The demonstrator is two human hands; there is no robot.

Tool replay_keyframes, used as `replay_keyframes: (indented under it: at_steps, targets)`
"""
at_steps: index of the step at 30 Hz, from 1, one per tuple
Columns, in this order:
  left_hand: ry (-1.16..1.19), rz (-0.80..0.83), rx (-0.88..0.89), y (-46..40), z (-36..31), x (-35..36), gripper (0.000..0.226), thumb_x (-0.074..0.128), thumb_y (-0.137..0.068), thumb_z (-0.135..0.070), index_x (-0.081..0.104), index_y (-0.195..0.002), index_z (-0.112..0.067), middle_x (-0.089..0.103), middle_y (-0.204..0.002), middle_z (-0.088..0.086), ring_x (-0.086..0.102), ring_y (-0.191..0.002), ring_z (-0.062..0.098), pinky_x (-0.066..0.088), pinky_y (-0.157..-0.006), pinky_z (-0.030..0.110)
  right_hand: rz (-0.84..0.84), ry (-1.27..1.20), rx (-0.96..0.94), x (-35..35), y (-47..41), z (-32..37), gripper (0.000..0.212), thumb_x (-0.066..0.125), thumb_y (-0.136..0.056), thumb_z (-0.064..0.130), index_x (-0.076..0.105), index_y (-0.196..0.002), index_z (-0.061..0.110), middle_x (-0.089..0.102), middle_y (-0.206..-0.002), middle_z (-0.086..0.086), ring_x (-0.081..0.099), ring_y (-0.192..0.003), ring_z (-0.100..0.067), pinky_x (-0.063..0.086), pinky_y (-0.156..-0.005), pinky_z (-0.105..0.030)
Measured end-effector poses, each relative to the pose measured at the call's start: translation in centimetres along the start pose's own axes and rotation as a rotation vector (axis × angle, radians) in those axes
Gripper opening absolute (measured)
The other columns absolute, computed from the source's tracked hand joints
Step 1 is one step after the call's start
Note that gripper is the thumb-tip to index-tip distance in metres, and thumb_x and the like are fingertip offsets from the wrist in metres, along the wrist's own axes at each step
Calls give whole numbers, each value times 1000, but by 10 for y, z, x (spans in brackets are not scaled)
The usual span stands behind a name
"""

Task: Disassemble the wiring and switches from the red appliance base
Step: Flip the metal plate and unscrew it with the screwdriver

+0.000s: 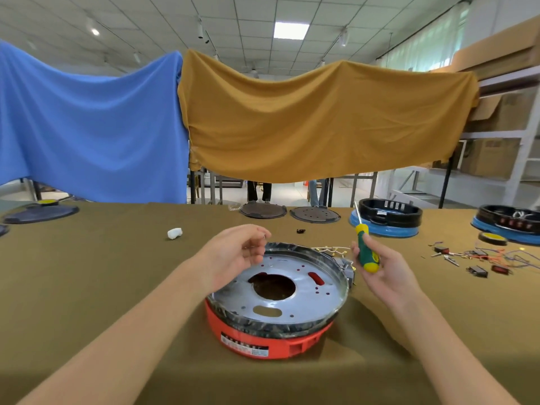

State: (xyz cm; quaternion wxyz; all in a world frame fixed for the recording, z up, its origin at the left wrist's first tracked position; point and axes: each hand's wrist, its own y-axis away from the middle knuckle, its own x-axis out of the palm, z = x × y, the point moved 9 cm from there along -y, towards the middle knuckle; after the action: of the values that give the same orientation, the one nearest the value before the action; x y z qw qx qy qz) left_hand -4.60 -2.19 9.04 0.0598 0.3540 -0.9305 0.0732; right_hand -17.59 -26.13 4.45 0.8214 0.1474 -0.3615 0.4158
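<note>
The red appliance base (263, 343) sits in the middle of the table, with a round silver metal plate (309, 299) tilted on top of it. Pale wires with small terminals (330, 250) stick out at its far right rim, beside a dark switch block (346, 267). My left hand (233, 255) hovers over the plate's far left rim, fingers curled and apart, holding nothing that I can make out. My right hand (380, 270) grips a green and yellow screwdriver (365, 247), its shaft pointing up and away.
Removed switches and red and blue wires (482, 258) lie scattered at the right. Two blue-and-black bases (385, 220) (508, 223), two dark round plates (315, 214), a yellow-topped part (492, 238), a white wad (174, 233) and a small black part (301, 230) lie farther back.
</note>
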Motion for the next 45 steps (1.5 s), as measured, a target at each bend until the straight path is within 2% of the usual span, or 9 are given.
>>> replay_keyframes:
  at_steps: [5,11,22,25,29,33,36,39,45]
  targets:
    - [138,17,-31,-4,8,26,13,61,-94,-11,70,-93,-2,64,-72,3,61,-63,10,54,-60,21,131,232,46,40,26,4,15,62,-90,5,57,-103,2,62,-83,-10,64,-65,-14,56,-59,-24]
    - [123,-20,-98,-2,20,51,13,67,-91,-16,70,-85,-4,63,-66,1,57,-56,9,52,-54,18,192,904,-261,90,60,-3,28,81,-82,25,62,-98,13,61,-64,2,59,-54,-12,50,-54,-21]
    - [-25,-22,-124,6,26,69,18,60,-94,-14,71,-83,-5,61,-65,3,54,-53,9,45,-47,18,157,1108,-517,98,75,-1,16,72,-90,18,68,-81,6,64,-67,-12,64,-50,-14,52,-49,-25]
    - [-276,-56,-35,8,14,60,22,60,-97,-26,76,-90,-12,71,-79,0,64,-67,10,51,-59,21,104,1034,-470,84,65,8,16,70,-90,16,65,-79,5,59,-62,-14,62,-47,-13,50,-46,-22]
    - [-1200,-283,200,15,-23,19,22,59,-96,-33,63,-115,-24,63,-110,-6,59,-100,11,45,-78,22,-131,1078,-364,26,39,39,17,67,-87,14,60,-74,7,56,-58,-3,59,-44,-10,43,-42,-19]
    - [-1328,-476,-108,22,-14,-62,54,59,-91,-31,44,-141,-16,49,-137,13,56,-113,28,46,-89,36,-275,1245,-154,-43,10,46,10,67,-88,12,64,-80,6,62,-65,-8,61,-51,-17,52,-58,-33]
    - [-995,-485,-302,30,15,-86,29,60,-88,-22,61,-113,-10,66,-99,10,63,-84,28,51,-71,33,-332,1386,-70,-64,-5,42,6,69,-88,12,66,-86,7,68,-72,-11,66,-56,-19,56,-59,-31]
    - [-810,-487,-311,32,27,-89,12,55,-84,-7,62,-74,-8,48,-46,2,44,-42,19,42,-50,22,-378,1442,-33,-69,-14,41,7,70,-89,14,67,-91,7,70,-76,-11,67,-57,-18,60,-61,-32]
    - [-730,-523,-315,36,24,-92,25,54,-85,-2,51,-62,-11,37,-39,0,34,-35,15,41,-42,19,-450,1216,-21,-84,-13,40,14,69,-89,13,66,-93,-1,64,-69,-11,63,-54,-20,55,-61,-34]
